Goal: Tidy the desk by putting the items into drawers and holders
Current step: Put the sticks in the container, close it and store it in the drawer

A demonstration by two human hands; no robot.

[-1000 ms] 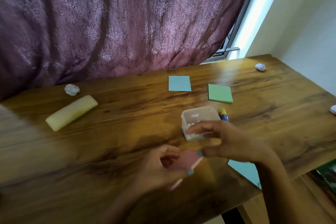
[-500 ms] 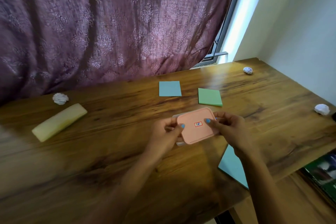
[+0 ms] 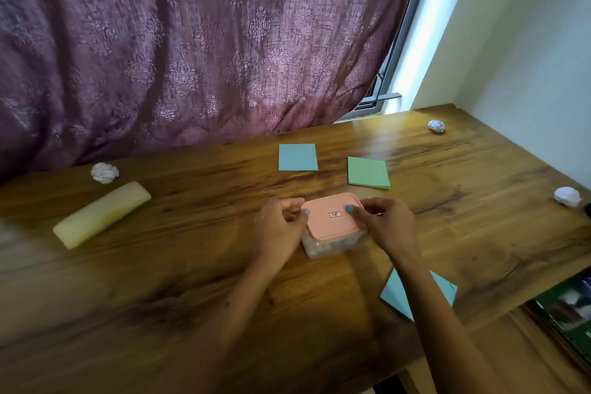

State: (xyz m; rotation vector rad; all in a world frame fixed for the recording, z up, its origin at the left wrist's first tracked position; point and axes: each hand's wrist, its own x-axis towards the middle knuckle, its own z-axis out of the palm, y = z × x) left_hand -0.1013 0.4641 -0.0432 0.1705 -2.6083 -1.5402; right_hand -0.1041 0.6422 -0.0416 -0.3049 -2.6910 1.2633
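Note:
A small clear plastic box (image 3: 329,246) stands in the middle of the wooden desk (image 3: 160,281), with a pink lid (image 3: 332,217) lying flat on top of it. My left hand (image 3: 279,227) grips the lid's left edge, thumb on top. At the right edge, my right hand (image 3: 383,224) holds the lid the same way. Small pale items show through the box wall. A blue sticky pad (image 3: 298,157) and a green sticky pad (image 3: 367,172) lie behind the box. Another blue pad (image 3: 441,291) lies at the front edge, partly under my right forearm.
A pale yellow pencil case (image 3: 102,214) lies at the left. Crumpled paper balls sit at the back left (image 3: 104,173), back right (image 3: 436,126) and far right (image 3: 567,196). A purple curtain (image 3: 192,41) hangs behind the desk. A white wall borders the right side.
The pink lid went from my hands in front of the open box onto the box, and both hands now press it at its edges. The view shifted, so the desk sits lower in frame.

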